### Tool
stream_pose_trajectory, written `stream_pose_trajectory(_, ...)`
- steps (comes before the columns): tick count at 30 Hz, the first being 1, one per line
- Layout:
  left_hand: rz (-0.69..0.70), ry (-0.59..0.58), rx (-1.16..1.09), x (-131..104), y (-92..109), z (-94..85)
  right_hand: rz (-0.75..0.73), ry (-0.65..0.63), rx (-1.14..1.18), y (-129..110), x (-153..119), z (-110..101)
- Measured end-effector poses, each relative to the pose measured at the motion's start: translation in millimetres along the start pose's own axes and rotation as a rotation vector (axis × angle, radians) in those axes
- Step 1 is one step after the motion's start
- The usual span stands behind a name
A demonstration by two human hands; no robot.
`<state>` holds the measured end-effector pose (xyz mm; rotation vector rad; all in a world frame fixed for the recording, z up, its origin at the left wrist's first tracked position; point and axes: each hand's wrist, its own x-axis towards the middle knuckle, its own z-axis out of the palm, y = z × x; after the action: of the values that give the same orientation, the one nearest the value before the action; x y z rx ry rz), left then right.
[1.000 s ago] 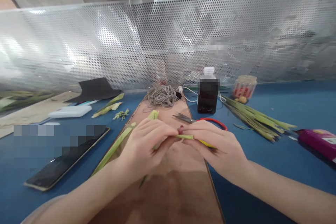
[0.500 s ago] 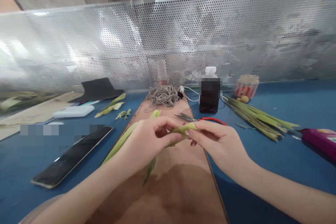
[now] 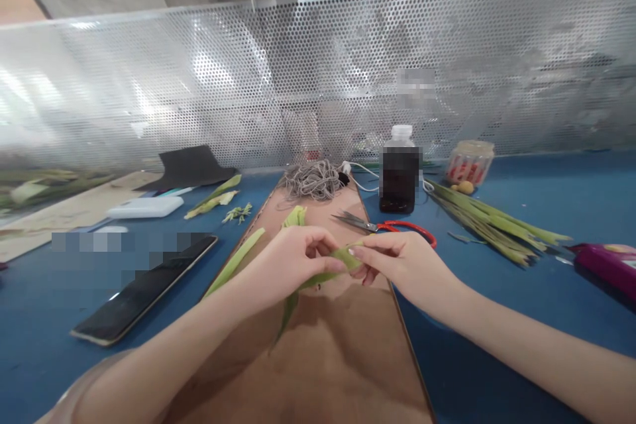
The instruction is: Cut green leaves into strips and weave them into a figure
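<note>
Above the brown board [image 3: 348,351], my left hand [image 3: 293,262] is closed on a flat green leaf strip [image 3: 346,256]. With thumb and fingers, my right hand [image 3: 405,264] pinches the strip's other end. A narrow, darker leaf tip [image 3: 288,315] hangs below my left hand. Another pale green leaf strip [image 3: 237,262] lies on the board beside my left forearm, and a folded yellow-green piece [image 3: 294,217] sits just behind the hand. Red-handled scissors [image 3: 385,226] lie beyond my right hand, blades pointing left.
Grey cord [image 3: 315,180] is heaped at the board's far end. A dark-filled bottle [image 3: 397,179], a jar [image 3: 472,162] and a bundle of long leaves [image 3: 489,218] stand or lie right. A phone [image 3: 149,291] lies left on the blue table [image 3: 40,324]. Perforated metal panel [image 3: 338,66] behind.
The leaf strip between my hands has turned, and its end now sits lower at my right fingertips. My right hand has shifted slightly left, showing more of the scissors' red handles.
</note>
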<state>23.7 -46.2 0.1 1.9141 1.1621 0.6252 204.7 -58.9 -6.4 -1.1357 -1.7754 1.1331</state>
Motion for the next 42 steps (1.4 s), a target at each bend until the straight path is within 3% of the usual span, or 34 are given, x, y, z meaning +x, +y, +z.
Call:
stream_pose_trajectory(10, -0.038, -0.207, 0.084, 8.5, -8.2, -28.6, 0.066, 0.006, -0.004, 6.0, 17.1, -28.7)
stream_pose_trajectory(17, -0.085, -0.285, 0.15, 12.1, -18.1, -39.2, 0.075, 0.016, 0.011, 3.0, 20.8, -40.4)
stream_pose_trajectory(23, -0.117, -0.309, 0.139, 12.7, -21.0, -43.3, 0.085, 0.019, 0.043, 10.5, 25.5, -47.8)
stream_pose_trajectory(30, -0.067, -0.229, 0.12, 14.7, -26.3, -42.4, 0.054, 0.078, 0.06, 20.4, 30.6, -55.0)
stream_pose_trajectory(42, -0.108, -0.261, 0.052, 8.1, -20.0, -44.9, 0.05, 0.171, 0.018, 10.3, 30.5, -60.6)
